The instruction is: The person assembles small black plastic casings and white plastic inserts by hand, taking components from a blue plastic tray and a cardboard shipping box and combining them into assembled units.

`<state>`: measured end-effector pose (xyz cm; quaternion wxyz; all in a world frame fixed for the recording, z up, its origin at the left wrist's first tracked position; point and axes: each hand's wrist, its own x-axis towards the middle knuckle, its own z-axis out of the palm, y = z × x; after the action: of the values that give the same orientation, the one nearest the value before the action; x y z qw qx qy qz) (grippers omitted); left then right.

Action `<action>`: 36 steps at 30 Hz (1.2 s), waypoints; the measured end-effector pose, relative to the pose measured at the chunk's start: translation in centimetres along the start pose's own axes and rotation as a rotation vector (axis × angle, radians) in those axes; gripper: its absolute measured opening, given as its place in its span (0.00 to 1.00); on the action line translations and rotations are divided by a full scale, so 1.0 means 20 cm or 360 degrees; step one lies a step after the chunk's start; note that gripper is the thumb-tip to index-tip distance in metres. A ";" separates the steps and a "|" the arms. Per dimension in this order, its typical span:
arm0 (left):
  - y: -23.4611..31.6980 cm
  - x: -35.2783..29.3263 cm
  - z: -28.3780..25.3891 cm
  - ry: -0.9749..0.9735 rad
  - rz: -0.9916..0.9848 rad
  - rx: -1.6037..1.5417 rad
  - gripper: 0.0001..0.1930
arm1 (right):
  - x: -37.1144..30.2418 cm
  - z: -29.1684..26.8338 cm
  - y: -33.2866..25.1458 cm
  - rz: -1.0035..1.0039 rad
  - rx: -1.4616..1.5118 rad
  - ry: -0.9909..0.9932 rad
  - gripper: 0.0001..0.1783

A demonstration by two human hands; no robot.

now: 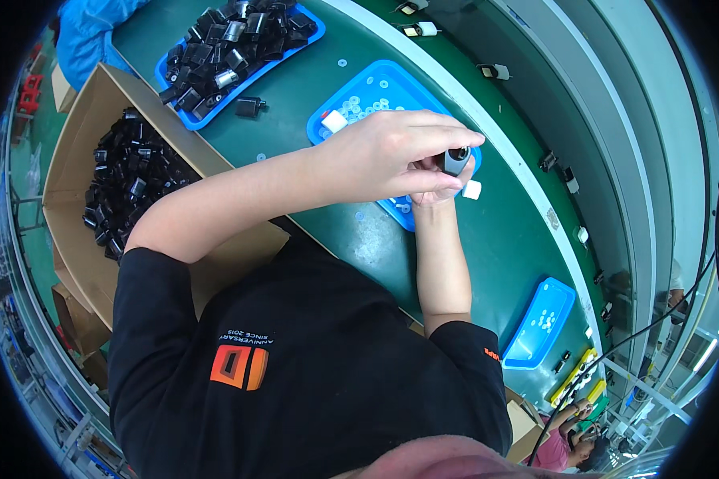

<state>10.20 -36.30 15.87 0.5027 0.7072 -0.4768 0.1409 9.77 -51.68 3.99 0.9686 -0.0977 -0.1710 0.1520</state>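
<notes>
My left hand (387, 152) reaches across from the left, its thumb and a finger closed around a small dark grey and black device (455, 163) with an open-looking end. Beneath it my right hand (433, 194) comes up and grips the same device from below; most of its fingers are hidden behind the left hand. Both hands are over a blue tray (318, 120) strewn with small translucent rings (373, 104). A white block-shaped piece (333, 121) with a bit of red shows beside my left hand, and another white piece (471, 190) beside my right.
A blue tray (185, 114) heaped with black parts (230, 48) stands far left, one loose black part (250, 107) near it. Left of me is a cardboard box (80, 172) of similar parts. A smaller blue tray (523, 351) lies right. Devices sit along the curved line beyond the green table (359, 247).
</notes>
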 end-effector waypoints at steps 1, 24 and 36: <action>0.00 0.00 -0.01 0.0001 -0.0003 0.0003 0.23 | -0.02 0.05 0.01 -0.0108 -0.0157 0.0244 0.22; 0.00 0.01 -0.03 -0.0011 0.0084 0.0117 0.23 | 0.04 0.16 0.03 -0.0061 0.0007 0.0162 0.12; -0.02 0.00 -0.03 -0.0027 -0.0113 -0.0055 0.22 | 0.07 0.04 0.03 -0.0061 0.0056 -0.0022 0.16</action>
<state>10.73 -35.85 15.90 0.5155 0.7160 -0.4581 0.1088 10.62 -50.61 4.97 0.9717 -0.0763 -0.1769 0.1371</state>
